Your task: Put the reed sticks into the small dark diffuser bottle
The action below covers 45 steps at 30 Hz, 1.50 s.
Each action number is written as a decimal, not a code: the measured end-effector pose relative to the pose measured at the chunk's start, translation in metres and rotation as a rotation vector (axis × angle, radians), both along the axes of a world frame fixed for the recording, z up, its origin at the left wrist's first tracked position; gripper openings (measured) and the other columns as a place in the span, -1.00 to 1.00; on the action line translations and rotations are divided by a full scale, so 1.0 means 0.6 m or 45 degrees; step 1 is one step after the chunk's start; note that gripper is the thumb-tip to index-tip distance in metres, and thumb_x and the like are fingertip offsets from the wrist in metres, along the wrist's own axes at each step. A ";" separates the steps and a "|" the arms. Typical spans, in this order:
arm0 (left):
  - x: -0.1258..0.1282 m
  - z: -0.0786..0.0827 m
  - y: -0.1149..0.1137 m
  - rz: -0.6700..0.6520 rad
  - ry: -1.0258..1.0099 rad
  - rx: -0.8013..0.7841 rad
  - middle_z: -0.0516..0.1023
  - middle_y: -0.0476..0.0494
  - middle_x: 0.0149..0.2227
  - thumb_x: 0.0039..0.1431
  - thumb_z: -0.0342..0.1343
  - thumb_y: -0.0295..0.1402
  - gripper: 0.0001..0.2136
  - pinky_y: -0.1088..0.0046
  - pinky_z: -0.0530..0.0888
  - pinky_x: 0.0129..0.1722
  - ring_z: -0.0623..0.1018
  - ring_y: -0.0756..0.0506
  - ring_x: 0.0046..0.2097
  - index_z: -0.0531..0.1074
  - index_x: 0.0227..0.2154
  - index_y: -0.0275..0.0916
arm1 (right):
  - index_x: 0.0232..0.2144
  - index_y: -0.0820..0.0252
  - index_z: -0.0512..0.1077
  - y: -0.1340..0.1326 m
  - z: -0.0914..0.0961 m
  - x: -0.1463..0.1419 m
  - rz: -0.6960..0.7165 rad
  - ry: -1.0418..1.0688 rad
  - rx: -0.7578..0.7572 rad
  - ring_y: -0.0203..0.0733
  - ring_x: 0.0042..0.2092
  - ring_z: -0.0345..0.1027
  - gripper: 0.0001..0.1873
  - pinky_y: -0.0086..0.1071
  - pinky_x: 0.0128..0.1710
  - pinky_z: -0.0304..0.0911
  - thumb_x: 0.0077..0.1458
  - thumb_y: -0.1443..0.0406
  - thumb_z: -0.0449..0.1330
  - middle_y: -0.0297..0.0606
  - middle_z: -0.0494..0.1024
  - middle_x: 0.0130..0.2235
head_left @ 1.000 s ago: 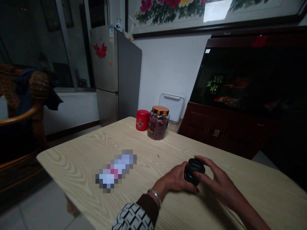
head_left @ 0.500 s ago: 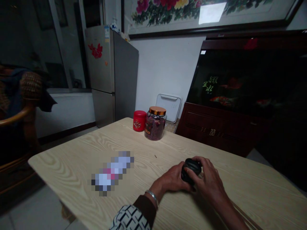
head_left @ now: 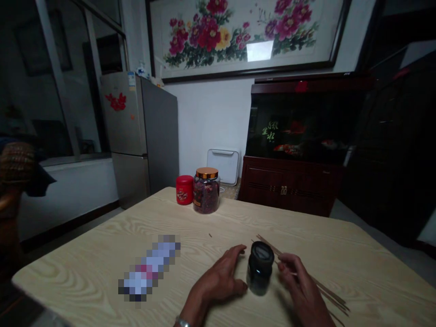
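A small dark glass bottle (head_left: pixel 259 272) with a black lid (head_left: pixel 262 252) stands upright on the wooden table. My left hand (head_left: pixel 223 274) is just left of it, thumb and fingers apart, holding nothing. To the right of the bottle, thin brown sticks (head_left: pixel 332 297) lie slantwise on the tabletop, running behind the bottle and under my right hand (head_left: pixel 301 281). The thumb and forefinger of that hand are bent together around at least one stick. How many sticks are between the fingers is hidden.
A red canister (head_left: pixel 184 190) and a jar of dried flowers (head_left: pixel 206 193) with a copper-coloured lid stand at the table's far edge. A blurred-out oblong item (head_left: pixel 150 268) lies on the left. Beyond are a fridge (head_left: pixel 127 118) and a fish tank (head_left: pixel 296 131).
Both hands have come off the bottle, which now stands on the table by itself. My right hand has moved to the sticks; my left hand has opened beside the bottle. The view has tilted up.
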<state>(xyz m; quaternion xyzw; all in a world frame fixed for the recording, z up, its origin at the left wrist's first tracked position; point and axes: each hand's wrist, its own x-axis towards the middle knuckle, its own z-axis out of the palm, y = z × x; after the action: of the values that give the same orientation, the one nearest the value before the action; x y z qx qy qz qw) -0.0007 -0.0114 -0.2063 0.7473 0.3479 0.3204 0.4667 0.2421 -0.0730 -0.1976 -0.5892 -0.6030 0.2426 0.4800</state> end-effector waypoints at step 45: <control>0.030 0.179 0.031 -0.771 -0.969 -0.725 -0.13 0.18 -0.70 -0.09 -0.06 0.44 -0.29 0.57 0.02 -0.64 -0.09 0.11 -0.66 -0.05 -0.64 -0.19 | -0.68 0.10 -0.02 0.051 0.190 0.044 1.124 0.907 -0.347 -0.44 -0.63 -0.27 -0.23 -0.45 -0.62 -0.27 0.05 -0.41 -0.24 -0.56 -0.05 -0.68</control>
<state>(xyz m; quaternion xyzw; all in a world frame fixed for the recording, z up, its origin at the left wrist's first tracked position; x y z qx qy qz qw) 0.0170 0.0070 -0.0988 0.4902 -0.0021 0.3124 0.8137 0.2683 -0.0421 -0.0836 -0.2206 -0.5562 0.6785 0.4263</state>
